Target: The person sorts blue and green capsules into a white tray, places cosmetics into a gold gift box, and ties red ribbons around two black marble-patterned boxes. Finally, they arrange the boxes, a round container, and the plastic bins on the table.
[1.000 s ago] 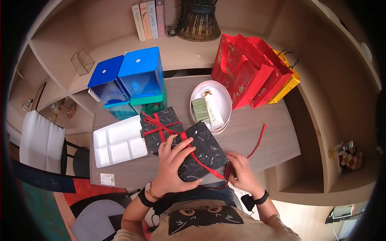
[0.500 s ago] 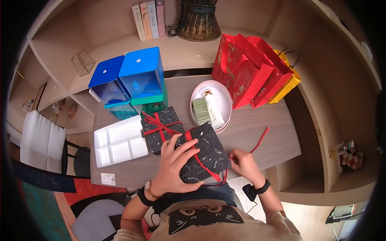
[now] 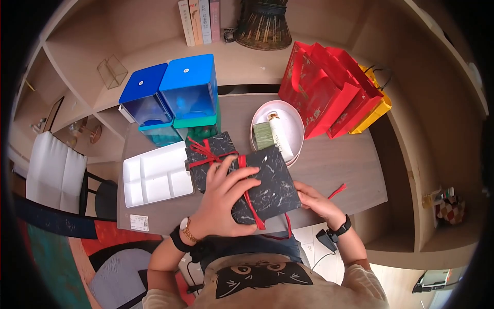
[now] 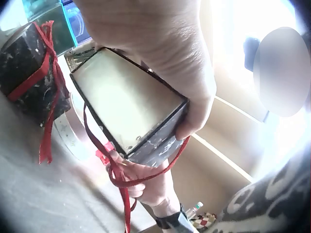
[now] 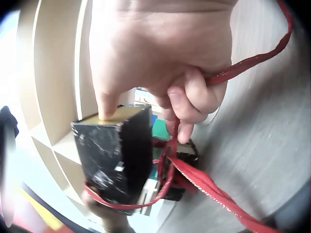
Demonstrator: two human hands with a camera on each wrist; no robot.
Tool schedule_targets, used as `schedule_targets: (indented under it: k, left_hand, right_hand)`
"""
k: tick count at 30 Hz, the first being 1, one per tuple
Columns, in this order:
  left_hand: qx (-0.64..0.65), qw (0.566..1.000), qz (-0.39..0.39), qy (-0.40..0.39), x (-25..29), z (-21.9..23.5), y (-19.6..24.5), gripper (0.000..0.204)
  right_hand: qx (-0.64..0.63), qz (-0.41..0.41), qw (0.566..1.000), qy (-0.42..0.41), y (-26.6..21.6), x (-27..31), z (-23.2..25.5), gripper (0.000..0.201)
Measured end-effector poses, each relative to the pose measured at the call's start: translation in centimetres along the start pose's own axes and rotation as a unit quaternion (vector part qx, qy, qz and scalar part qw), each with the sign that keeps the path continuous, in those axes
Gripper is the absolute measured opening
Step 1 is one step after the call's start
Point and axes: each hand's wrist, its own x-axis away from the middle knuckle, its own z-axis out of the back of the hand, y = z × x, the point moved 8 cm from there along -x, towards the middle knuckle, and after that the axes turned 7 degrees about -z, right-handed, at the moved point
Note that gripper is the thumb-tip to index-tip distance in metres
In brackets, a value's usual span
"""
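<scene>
A black marbled gift box is held up at a tilt over the table's near edge. My left hand grips it from the left, fingers spread across the top and thumb at the near side. A red ribbon loops around the box, its loose length hanging below. At the box's right end is my right hand. Its curled fingers hold the ribbon in the right wrist view, while the thumb presses the box's edge. The pale underside shows in the left wrist view.
A second black box tied with red ribbon lies beside a white divided tray. Behind stand blue-lidded containers, a round box holding a white tube and a green block, and red paper bags.
The box has been raised and turned slightly in my left hand. My right hand has come up against its right end, drawing the ribbon's loose tail closer. The head view has shifted a little.
</scene>
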Motion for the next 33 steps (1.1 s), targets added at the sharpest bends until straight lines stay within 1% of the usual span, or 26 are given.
schedule_targets:
  k: [2, 3, 6, 8, 10, 12, 13, 15, 17, 19, 21, 23, 24, 25, 26, 27, 28, 29, 30, 31, 33]
  left_hand:
    - [-0.021, 1.000, -0.011, 0.005, -1.1, 1.2, 0.1, 0.073]
    - [-0.028, 0.999, -0.010, 0.011, -1.4, 1.8, 0.0, 0.072]
    - [-0.048, 0.998, -0.026, 0.013, -2.3, 2.4, 0.1, 0.072]
    - [-0.041, 0.998, -0.037, -0.009, -2.7, 1.8, 0.5, 0.071]
    - [-0.030, 0.998, -0.049, -0.033, -2.9, 0.5, 1.0, 0.070]
    - [-0.017, 0.997, -0.058, -0.058, -2.9, -0.8, 1.6, 0.069]
    - [-0.014, 0.996, -0.059, -0.059, -2.7, -1.3, 1.7, 0.068]
    - [-0.009, 0.996, -0.061, -0.062, -2.5, -2.1, 1.8, 0.067]
    - [-0.016, 0.995, -0.060, -0.073, -2.4, -2.4, 1.7, 0.070]
    - [-0.024, 0.995, -0.060, -0.076, -2.5, -2.3, 1.8, 0.076]
    - [-0.036, 0.995, -0.066, -0.073, -3.0, -1.8, 2.1, 0.086]
    - [0.045, 0.996, -0.070, 0.030, -2.6, -0.1, 1.7, 0.097]
    - [0.086, 0.990, -0.074, 0.082, -2.1, 0.7, 1.0, 0.102]
    - [0.153, 0.977, -0.065, 0.133, -1.0, 1.1, -0.6, 0.105]
    - [0.265, 0.928, -0.043, 0.257, 0.3, 0.2, -2.6, 0.092]
    - [0.367, 0.878, 0.054, 0.303, 1.5, -1.2, -4.3, 0.080]
    - [0.460, 0.806, 0.151, 0.341, 3.1, -3.0, -5.5, 0.069]
    - [0.549, 0.731, 0.226, 0.337, 4.2, -5.6, -5.9, 0.062]
    - [0.627, 0.643, 0.296, 0.326, 5.3, -8.4, -5.9, 0.056]
    - [0.692, 0.542, 0.360, 0.311, 6.4, -11.3, -5.5, 0.050]
    - [0.724, 0.529, 0.345, 0.278, 7.1, -14.3, -4.7, 0.043]
  right_hand:
    - [-0.016, -0.009, 1.000, -0.013, 0.8, -0.3, 0.6, 0.070]
    - [-0.068, -0.013, 0.996, -0.060, 0.8, -0.2, 0.6, 0.076]
    - [-0.137, -0.049, 0.986, -0.082, 1.6, 0.2, 0.5, 0.088]
    - [-0.156, -0.044, 0.975, -0.150, 2.1, 0.1, 0.6, 0.095]
    - [-0.164, -0.043, 0.973, -0.159, 1.7, 0.2, 0.7, 0.100]
    - [-0.161, -0.047, 0.980, -0.111, 0.6, 0.3, 1.1, 0.103]
    - [-0.166, -0.034, 0.976, -0.136, -0.9, 0.6, 0.4, 0.102]
    - [-0.118, -0.065, 0.989, -0.064, -1.3, 0.5, 0.2, 0.096]
    - [-0.096, -0.084, 0.991, -0.032, -0.6, 0.2, 0.9, 0.088]
    - [-0.100, -0.093, 0.990, -0.042, 1.3, -0.7, 2.3, 0.078]
    - [-0.132, -0.062, 0.989, -0.022, 1.5, -1.2, 2.3, 0.071]
    - [-0.159, -0.041, 0.986, -0.009, 1.3, -1.3, 1.9, 0.068]
    - [-0.170, -0.034, 0.985, -0.005, 0.7, -1.0, 1.6, 0.068]
    - [-0.180, -0.027, 0.983, -0.001, 0.1, -0.8, 1.5, 0.067]
    - [-0.186, -0.028, 0.982, 0.001, -0.1, -0.7, 1.4, 0.072]
    - [-0.193, -0.028, 0.981, 0.003, -0.4, -0.5, 1.4, 0.077]
    - [-0.200, -0.029, 0.979, 0.005, -0.6, -0.4, 1.4, 0.081]
    - [-0.201, -0.029, 0.979, 0.012, -0.8, -0.3, 1.4, 0.082]
    - [-0.202, -0.029, 0.979, 0.017, -1.1, -0.2, 1.3, 0.082]
    - [-0.203, -0.029, 0.978, 0.021, -1.2, -0.3, 1.2, 0.083]
    - [-0.190, -0.035, 0.981, 0.021, -1.5, -0.5, 0.9, 0.083]
